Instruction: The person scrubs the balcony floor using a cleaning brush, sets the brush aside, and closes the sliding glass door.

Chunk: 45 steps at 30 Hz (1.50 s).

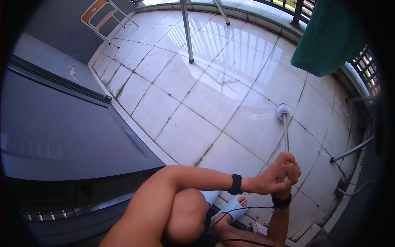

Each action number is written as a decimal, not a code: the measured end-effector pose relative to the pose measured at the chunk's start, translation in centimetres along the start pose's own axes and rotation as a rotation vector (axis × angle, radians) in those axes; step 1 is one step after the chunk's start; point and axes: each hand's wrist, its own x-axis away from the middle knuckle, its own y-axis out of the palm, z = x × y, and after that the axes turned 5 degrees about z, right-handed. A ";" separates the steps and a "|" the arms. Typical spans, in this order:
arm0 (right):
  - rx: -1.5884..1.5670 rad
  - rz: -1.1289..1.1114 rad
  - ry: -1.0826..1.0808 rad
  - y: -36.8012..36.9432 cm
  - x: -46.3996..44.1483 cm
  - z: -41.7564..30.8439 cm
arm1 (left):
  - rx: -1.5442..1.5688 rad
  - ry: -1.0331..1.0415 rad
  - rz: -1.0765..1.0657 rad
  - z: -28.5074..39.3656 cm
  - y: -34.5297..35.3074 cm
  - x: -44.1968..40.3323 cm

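A scrub brush with a round white bristle head and a thin metal handle reaches away from me, its bristles against the wet white floor tiles. My left hand, coming in from the left, is closed around the handle's near end. Overlapping it, my right hand is wrapped round the same end from the lower right. The fingers cover the grip, so its end is hidden. Both wrists carry dark bands.
A folding chair stands by the far left wall. Metal legs rest on the tiles ahead. A green cloth hangs at the upper right near the railing. A dark door panel lies left; light-blue slippers are below me.
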 end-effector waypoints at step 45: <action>-0.767 0.653 1.534 -0.1 5.4 3.1 | -0.478 -0.588 -0.270 -12.5 -4.5 0.4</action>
